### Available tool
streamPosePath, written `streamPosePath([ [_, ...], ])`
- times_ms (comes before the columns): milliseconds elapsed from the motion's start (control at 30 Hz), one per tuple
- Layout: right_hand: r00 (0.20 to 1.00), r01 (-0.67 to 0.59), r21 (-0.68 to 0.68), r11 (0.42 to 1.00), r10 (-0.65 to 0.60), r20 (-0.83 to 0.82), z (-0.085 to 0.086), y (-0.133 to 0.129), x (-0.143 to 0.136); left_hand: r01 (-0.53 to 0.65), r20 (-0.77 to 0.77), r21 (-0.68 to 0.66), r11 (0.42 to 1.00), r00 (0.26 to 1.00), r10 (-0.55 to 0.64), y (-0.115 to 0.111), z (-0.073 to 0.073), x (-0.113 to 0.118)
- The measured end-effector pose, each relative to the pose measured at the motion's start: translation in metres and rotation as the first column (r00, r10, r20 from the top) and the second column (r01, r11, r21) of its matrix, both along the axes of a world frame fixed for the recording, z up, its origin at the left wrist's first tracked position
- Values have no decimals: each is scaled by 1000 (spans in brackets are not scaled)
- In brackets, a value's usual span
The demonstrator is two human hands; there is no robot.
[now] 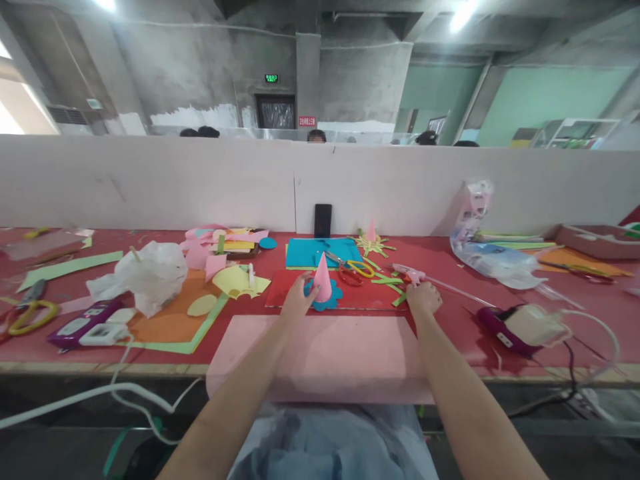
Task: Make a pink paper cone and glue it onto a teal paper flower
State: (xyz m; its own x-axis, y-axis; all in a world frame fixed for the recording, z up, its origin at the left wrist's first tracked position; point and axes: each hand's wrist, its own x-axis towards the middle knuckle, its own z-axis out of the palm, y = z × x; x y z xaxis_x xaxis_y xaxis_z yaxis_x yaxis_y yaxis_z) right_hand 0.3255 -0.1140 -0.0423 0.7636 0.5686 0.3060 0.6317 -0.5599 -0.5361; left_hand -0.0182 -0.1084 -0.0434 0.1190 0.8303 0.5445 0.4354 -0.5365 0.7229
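A pink paper cone stands upright on a blue scalloped paper piece, over a red sheet. My left hand grips the cone low on its left side, thumb against the pink paper. To the right, my right hand is closed around the handle of a pink glue gun, whose nozzle points left. Behind the cone lie scissors with yellow and red handles, partly over blue sheets. Green paper strips lie between the cone and the glue gun.
A black phone leans on the white partition. Another pink cone sits on a yellow-green fringed piece. Crumpled white plastic and a purple power strip are left; another strip is right. A pink sheet overhangs the front edge.
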Motion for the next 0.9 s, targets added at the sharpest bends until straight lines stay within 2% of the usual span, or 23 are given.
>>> streamPosePath([
  [100,999,-5,51,999,7,-38,-2,-1,-1,11,3,8,1000,1000,-11,-1,2,0],
  [200,997,41,91,995,-34,-75,-1,-3,0,13,9,6,1000,1000,-13,-2,3,0],
  [300,997,69,207,976,-61,-43,4,-6,-2,16,31,-2,1000,999,-16,-2,3,0],
  [367,998,6,380,925,-29,56,8,-9,-9,17,44,-10,1000,999,-17,-2,3,0],
  [433,989,-89,462,883,24,145,11,-12,-23,22,40,-15,1000,999,-22,-3,4,1],
  [600,936,-345,379,859,286,204,9,-14,-74,13,17,-36,999,1000,-13,-6,9,1],
  [700,878,-473,340,813,403,259,5,-12,-92,13,37,-31,999,999,-12,-7,10,2],
  [767,864,-498,339,798,427,265,2,-11,-95,15,47,-26,1000,999,-14,-7,9,2],
  [900,876,-482,329,812,432,215,2,-11,-95,8,46,-19,1000,999,-7,-6,10,3],
])
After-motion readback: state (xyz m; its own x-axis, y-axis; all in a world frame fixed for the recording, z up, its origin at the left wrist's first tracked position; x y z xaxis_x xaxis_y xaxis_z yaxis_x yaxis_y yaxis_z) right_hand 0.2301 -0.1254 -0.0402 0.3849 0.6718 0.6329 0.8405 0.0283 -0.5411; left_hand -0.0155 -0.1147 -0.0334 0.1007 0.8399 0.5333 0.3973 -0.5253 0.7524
